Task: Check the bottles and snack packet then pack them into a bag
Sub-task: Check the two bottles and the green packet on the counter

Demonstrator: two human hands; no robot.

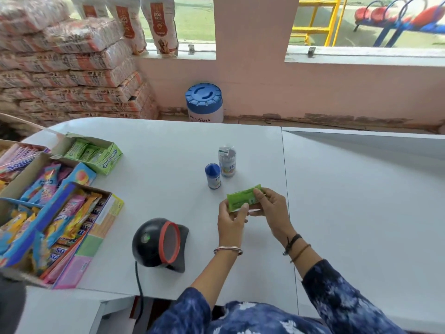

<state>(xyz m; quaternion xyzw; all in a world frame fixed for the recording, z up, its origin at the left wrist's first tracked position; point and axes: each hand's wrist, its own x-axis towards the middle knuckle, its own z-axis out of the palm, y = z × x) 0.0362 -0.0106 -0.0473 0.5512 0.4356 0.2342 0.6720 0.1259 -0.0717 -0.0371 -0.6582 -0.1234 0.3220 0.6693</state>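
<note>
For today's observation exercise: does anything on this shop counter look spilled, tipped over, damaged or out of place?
Nothing stands out. Both bottles stand upright on the counter, nothing is spilled, and the green snack packet held between the left hand and right hand looks intact.

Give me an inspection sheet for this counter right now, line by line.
Surface: white counter, seam right of middle.
Job's things: green snack packet held above counter; blue-capped bottle and clear bottle upright behind it; no bag seen.
Clutter: candy boxes at left; barcode scanner.
Grippers: left hand and right hand both pinch the packet.
Cables: scanner cable drops off the near edge.
Surroundings: stacked sacks, blue-lidded tub on floor.
</note>
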